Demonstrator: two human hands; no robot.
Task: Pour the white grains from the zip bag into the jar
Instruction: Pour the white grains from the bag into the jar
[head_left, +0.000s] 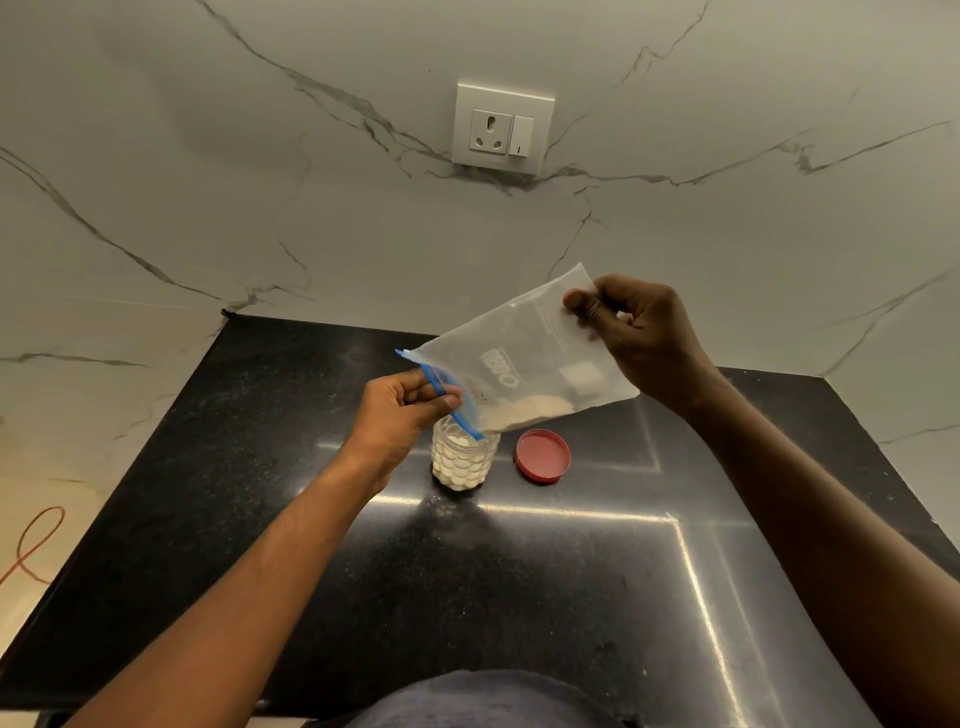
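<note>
Both hands grip the tilted zip bag (524, 364) — left hand (402, 415) at its blue mouth (over the jar (462, 460)); right hand (639, 338) its bottom.

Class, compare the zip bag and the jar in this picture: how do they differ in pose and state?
The zip bag is held tilted in the air by both hands; the jar stands upright on the counter. The bag is nearly empty, grains gathered at its low corner; the jar looks nearly full. Both are see-through, open, and hold white grains.

Both forearms are bare, no sleeves, watch or rings visible; a dark navy fabric garment (488, 699) covers the torso (bottom edge only).
</note>
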